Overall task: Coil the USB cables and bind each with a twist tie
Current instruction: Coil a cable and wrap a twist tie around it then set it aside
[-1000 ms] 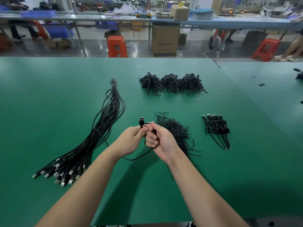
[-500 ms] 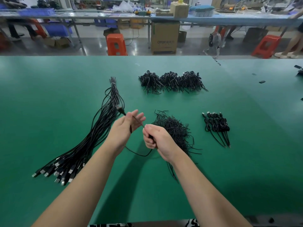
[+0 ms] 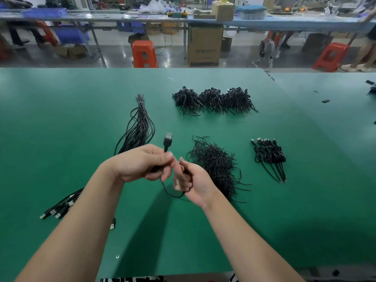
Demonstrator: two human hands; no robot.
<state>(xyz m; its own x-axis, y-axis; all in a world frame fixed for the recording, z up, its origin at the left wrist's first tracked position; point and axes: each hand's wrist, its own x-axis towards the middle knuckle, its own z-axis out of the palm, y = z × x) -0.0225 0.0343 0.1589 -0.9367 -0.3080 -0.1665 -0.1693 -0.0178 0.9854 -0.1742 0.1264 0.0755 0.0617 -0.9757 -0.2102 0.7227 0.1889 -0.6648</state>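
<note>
Above the green table (image 3: 61, 123), my left hand (image 3: 140, 163) pinches a black USB cable (image 3: 168, 142) just below its plug, which sticks up blurred. The cable's slack hangs in a loop (image 3: 173, 193) to my right hand (image 3: 191, 181), whose fingers curl around it. Behind my left forearm lies a long bundle of uncoiled black cables (image 3: 138, 127), its USB plugs (image 3: 58, 209) at the near left. A loose heap of black twist ties (image 3: 215, 165) sits right behind my right hand. Several coiled, tied cables (image 3: 268, 154) lie to its right.
Three heaps of black coiled cables (image 3: 213, 100) lie in a row at the table's far middle. Small black bits (image 3: 325, 101) sit at the far right. Beyond the far edge are orange stools (image 3: 144, 54), a cardboard box (image 3: 204, 46) and another workbench.
My left hand has turned over, and the plug has swung from pointing left over the bundle to upright between my hands. The slack loop under my hands has shortened.
</note>
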